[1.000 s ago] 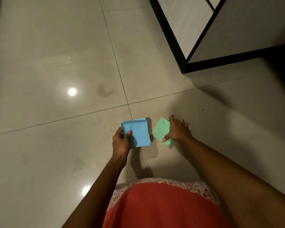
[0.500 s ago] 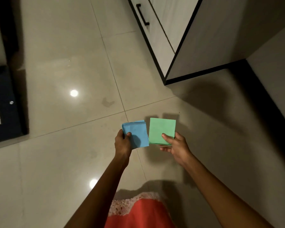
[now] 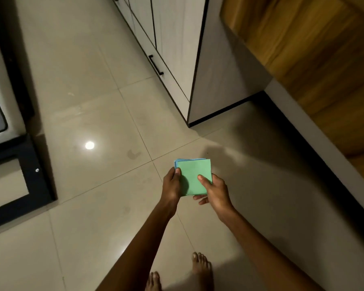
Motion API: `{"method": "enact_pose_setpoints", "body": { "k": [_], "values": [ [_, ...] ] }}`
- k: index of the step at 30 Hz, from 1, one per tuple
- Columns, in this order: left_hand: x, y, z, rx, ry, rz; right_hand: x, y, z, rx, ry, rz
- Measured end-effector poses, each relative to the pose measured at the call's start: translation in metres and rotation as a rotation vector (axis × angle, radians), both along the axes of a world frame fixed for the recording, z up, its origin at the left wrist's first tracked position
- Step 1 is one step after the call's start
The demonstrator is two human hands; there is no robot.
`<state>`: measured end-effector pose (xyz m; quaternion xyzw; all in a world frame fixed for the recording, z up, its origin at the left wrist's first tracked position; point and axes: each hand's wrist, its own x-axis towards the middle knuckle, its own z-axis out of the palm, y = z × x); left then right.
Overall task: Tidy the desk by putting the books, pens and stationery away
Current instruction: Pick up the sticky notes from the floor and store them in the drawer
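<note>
A green square of paper (image 3: 194,175) lies on top of a stack of blue paper sheets (image 3: 176,162), of which only thin edges show at the top and left. My left hand (image 3: 172,185) grips the stack's left side, thumb on the green sheet. My right hand (image 3: 213,191) holds the right side, thumb on top and fingers underneath. The stack is held in the air above the tiled floor.
A pale cabinet (image 3: 214,66) with a black handle (image 3: 155,65) stands ahead on the right. A wooden surface (image 3: 315,53) runs along the far right. Dark-framed furniture (image 3: 32,173) stands on the left. My bare feet (image 3: 200,267) are on the glossy floor tiles (image 3: 88,206).
I picked the green sheet up off the floor with my right hand, brought it over and laid it on the blue stack. The view rose as I stood up.
</note>
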<state>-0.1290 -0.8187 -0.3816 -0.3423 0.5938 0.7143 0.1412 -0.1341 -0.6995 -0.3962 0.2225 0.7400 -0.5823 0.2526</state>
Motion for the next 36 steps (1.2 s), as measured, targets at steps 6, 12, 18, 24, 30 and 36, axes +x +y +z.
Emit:
{"method": "enact_pose_setpoints", "body": {
  "k": [6, 12, 18, 24, 30, 36],
  "values": [
    [0.012, 0.022, 0.034, -0.019, 0.065, -0.157, 0.022, 0.006, 0.037, 0.143, -0.024, -0.150],
    [0.021, 0.028, 0.057, -0.031, 0.083, -0.365, 0.034, 0.017, 0.074, -0.009, -0.098, -0.371],
    [0.032, 0.037, 0.087, 0.065, 0.079, -0.450, 0.059, 0.029, 0.105, 0.453, -0.121, -0.243],
    [0.046, 0.070, 0.122, 0.203, 0.073, -0.503, 0.075, 0.060, 0.131, 0.242, 0.019, -0.551],
    [0.068, 0.108, 0.146, 0.223, 0.092, -0.645, 0.106, 0.083, 0.154, 0.180, 0.103, -0.762],
    [0.091, 0.152, 0.177, 0.136, 0.130, -0.873, 0.150, 0.128, 0.183, 0.095, 0.071, -0.802]
  ]
}}
